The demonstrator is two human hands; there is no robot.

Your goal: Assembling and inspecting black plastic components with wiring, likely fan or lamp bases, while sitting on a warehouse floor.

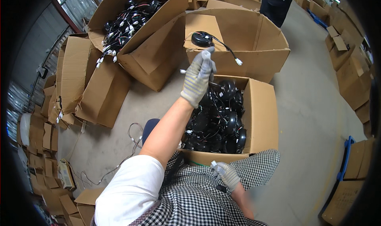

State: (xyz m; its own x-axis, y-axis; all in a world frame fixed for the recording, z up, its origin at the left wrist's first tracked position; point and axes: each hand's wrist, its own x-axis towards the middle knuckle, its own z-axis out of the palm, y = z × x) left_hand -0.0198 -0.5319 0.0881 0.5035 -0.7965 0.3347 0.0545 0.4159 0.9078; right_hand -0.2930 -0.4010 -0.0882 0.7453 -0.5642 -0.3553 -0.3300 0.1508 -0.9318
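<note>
My left hand (197,78), in a striped work glove, is stretched out over an open cardboard box (262,118) full of black round parts (218,122) with wires. Its fingertips are bunched right below one black round part (201,39), whose wire ends in a white connector (239,61). This part is over the flap of a big, nearly empty box (254,51); I cannot tell whether the fingers grip it. My right hand (229,175), also gloved, rests by my checked lap at the near box edge, fingers curled around a small white piece (214,164).
A tilted box (147,55) at the upper left holds more black wired parts (127,23). Flattened and empty cartons (75,75) lie to the left and right. A person (278,3) stands at the top. Loose wires (135,134) lie on the concrete floor beside a blue seat (149,126).
</note>
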